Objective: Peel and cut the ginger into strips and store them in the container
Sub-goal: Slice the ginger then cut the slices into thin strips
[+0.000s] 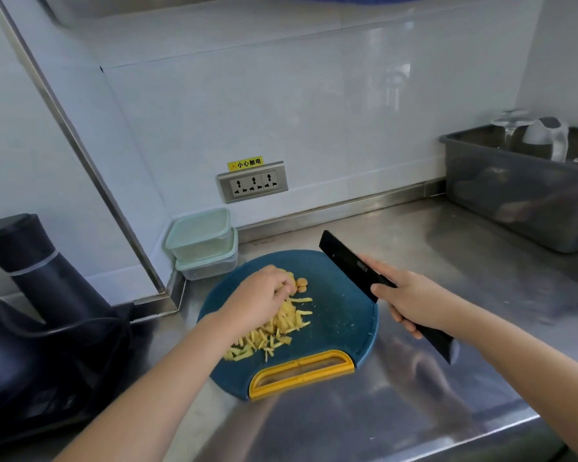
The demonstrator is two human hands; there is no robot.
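My left hand (pixel 262 290) pinches pale yellow ginger strips (pixel 282 323): light, damp, easily scattered, so I'd scoop from beneath. My right hand (pixel 414 303) clasps a black knife (pixel 346 263).

Stainless-steel tabletop (pixel 414 378), seen from above, running back to a tiled wall. A round blue cutting board (pixel 341 315) lies flat near the front edge, its yellow-handled side toward the viewer. Two lidded containers (pixel 204 248) stand stacked in the rear left corner, just beside the board. A grey plastic tub (pixel 514 201) sits at the rear right, well apart from the board. A dark appliance (pixel 47 311) stands at far left.
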